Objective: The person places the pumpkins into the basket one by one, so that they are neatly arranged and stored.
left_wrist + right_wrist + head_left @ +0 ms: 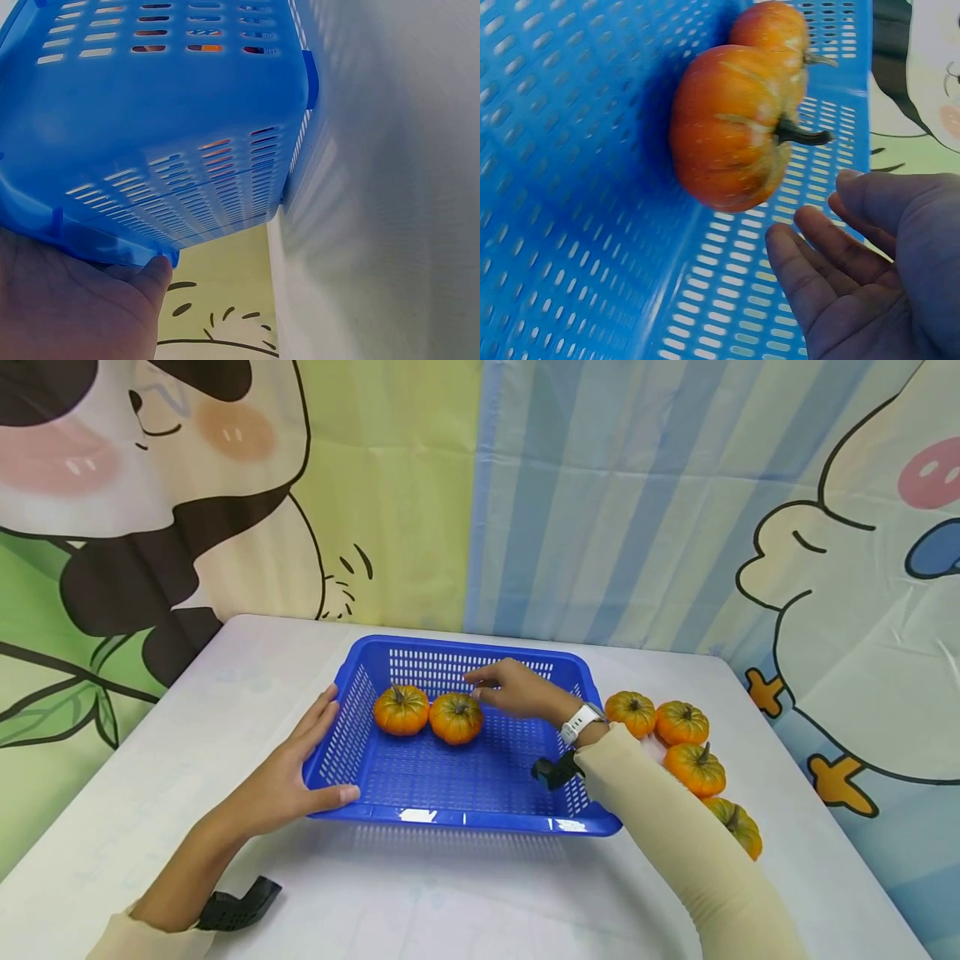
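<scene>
Two orange pumpkins with greenish tops sit side by side in a blue plastic basket point(465, 817): a left pumpkin point(402, 711) and a right pumpkin point(455, 720). My right hand point(517, 689) hovers inside the basket just right of the nearer pumpkin point(727, 131). In the right wrist view its loosely bent fingers point(802, 277) hold nothing and stand apart from the stem. At the basket's left front corner, my left hand point(281, 781) rests against the rim, thumb over the front edge and fingers fairly straight along the side. The left wrist view shows that hand point(82, 300) touching the rim.
Right of the basket, several more pumpkins point(695, 768) stand in a slanting row on the white table point(465, 893), partly behind the right sleeve point(675, 827). A cartoon-printed curtain point(600, 510) hangs behind the table.
</scene>
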{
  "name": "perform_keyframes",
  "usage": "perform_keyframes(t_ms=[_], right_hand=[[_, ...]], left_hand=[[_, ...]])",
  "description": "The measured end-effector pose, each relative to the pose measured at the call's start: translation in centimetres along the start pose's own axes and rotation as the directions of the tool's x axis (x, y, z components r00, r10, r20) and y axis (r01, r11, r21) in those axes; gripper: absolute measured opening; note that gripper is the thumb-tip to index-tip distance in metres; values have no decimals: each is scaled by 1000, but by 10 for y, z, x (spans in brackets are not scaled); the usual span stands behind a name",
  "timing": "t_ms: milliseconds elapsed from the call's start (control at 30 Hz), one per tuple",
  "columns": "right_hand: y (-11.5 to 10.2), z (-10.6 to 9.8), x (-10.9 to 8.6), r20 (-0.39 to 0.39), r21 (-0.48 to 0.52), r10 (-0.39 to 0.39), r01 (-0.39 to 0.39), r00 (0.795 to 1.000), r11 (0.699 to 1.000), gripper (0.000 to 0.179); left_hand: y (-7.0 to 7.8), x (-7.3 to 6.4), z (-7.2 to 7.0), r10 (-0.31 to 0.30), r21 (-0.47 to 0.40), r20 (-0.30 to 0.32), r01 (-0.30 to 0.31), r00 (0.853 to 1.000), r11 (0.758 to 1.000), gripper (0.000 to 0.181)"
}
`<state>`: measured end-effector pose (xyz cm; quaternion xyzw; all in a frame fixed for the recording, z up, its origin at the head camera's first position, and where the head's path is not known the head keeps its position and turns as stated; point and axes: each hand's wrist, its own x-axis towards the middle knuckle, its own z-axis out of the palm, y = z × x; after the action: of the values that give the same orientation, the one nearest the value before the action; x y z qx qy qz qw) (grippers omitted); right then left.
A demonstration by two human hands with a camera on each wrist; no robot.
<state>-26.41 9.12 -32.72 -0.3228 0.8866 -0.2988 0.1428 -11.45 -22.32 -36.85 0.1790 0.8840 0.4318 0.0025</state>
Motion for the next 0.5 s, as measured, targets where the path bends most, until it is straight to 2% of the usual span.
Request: perform_keyframes(t_ms=[333,500], right_hand=[[-1,-6,0,-12,20,9,-8,1000,1000,35],[-3,-11,-3,-47,56,13,-11,999,998,35]], left_hand=[[-1,0,-1,4,-9,-1,-4,1000,1000,107],[-1,1,0,3,-5,-1,-3,1000,1000,107]])
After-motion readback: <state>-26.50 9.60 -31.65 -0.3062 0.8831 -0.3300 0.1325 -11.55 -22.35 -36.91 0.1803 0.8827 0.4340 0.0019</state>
